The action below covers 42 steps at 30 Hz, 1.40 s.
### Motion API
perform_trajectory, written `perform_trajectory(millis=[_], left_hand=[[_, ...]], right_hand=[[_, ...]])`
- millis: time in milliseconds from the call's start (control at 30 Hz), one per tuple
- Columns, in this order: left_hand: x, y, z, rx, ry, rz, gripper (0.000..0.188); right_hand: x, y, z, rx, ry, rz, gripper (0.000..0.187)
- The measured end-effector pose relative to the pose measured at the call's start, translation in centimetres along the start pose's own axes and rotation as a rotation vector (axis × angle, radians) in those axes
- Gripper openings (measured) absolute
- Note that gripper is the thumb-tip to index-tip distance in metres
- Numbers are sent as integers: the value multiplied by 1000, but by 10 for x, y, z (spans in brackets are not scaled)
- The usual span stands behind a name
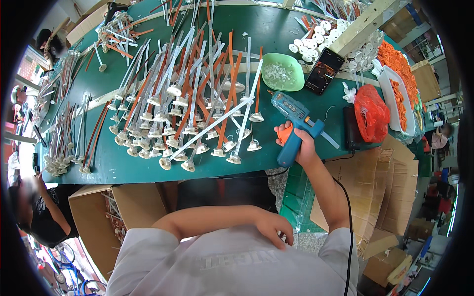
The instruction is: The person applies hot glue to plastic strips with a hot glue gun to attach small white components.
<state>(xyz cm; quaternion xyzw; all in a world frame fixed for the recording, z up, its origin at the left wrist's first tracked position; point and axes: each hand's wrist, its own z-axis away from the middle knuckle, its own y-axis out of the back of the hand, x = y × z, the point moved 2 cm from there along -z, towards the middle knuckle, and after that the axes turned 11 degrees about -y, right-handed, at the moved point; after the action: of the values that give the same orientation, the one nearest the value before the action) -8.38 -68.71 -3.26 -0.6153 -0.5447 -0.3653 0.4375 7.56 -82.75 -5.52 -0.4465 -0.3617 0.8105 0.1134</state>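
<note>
My right hand point(304, 144) is wrapped round the handle of a teal hot glue gun point(292, 111), its fingers at the orange trigger. The gun's nozzle points up and left over the green table, and a translucent glue stick point(330, 139) juts from its back. In front of my shirt, my left hand point(274, 227) hangs loosely bent with its fingers apart; nothing shows in it. Left of the gun lies a large heap of clear and orange-brown strips with round white bases point(189, 130). A pale green bowl point(270, 85) with whitish bits stands beyond the nozzle.
A phone point(324, 70) lies right of the bowl, near white discs point(310, 48). Farther right are a red plastic bag point(371, 114) and a white tray point(386, 81) with orange pieces. A black cable point(348, 212) runs past my right arm. Cardboard boxes point(91, 212) stand below the table.
</note>
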Motion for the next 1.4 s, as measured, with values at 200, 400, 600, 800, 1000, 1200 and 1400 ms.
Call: perform_trajectory(millis=[200, 400, 600, 800, 1000, 1200, 1400], left_hand=[[-16, -21, -41, -275, -216, -117, 22], [-3, 11, 18, 307, -34, -443, 15], [86, 4, 131, 702, 4, -504, 7], [194, 24, 239, 1148, 280, -1428, 6], [229, 8, 390, 1563, 957, -1895, 8], [257, 29, 506, 1699, 1246, -1833, 12], [257, 62, 540, 1168, 1918, -1668, 16]], right_hand=[[0, 2, 3, 7, 25, 9, 27], [0, -4, 8, 80, 36, -10, 32], [6, -7, -8, 0, -14, -42, 34], [7, 36, 13, 64, 197, -37, 38], [4, 21, -4, 151, 184, -103, 32], [6, 27, -8, 70, 153, -96, 31], [3, 25, -1, 114, 194, -131, 30]])
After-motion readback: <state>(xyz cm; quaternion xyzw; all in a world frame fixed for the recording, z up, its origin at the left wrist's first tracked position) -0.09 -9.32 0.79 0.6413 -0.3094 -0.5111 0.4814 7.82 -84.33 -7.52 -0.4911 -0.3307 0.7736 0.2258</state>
